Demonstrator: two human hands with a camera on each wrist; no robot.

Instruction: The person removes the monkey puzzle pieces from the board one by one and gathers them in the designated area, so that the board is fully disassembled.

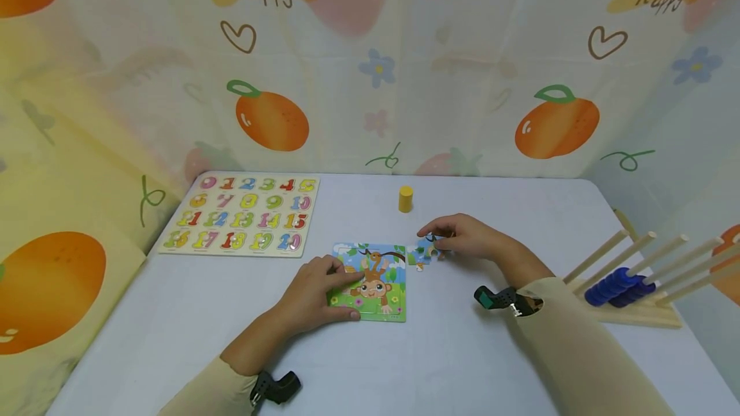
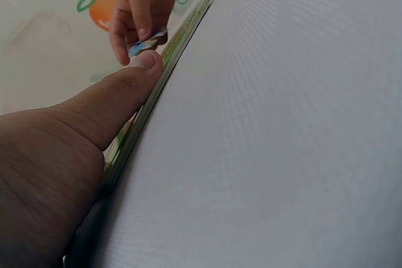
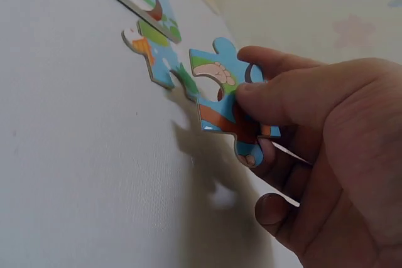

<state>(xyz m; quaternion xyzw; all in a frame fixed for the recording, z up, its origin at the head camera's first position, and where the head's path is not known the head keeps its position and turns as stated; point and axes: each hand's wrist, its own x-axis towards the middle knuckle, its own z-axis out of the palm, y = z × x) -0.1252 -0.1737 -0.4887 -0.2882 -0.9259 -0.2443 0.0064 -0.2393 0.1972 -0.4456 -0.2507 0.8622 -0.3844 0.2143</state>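
A square monkey jigsaw puzzle (image 1: 376, 287) lies on the white table in front of the person. The left hand (image 1: 315, 294) rests at its left side, index finger stretched over the picture and thumb (image 2: 129, 92) along the near edge. Just right of the puzzle, the right hand (image 1: 462, 236) pinches a jigsaw piece (image 3: 217, 118) between thumb and fingers. That piece is blue with brown and a pale foot, tilted above the table, its shadow below. Another jigsaw piece (image 3: 158, 51), blue and green with an orange patch, lies beside the puzzle's right edge.
A number board (image 1: 243, 216) with coloured numerals lies at the back left. Behind the puzzle stands a yellow cylinder (image 1: 406, 199). To the right, a wooden peg rack (image 1: 642, 316) holds blue beads (image 1: 609, 286). A fruit-print curtain (image 1: 405, 82) hangs behind the table.
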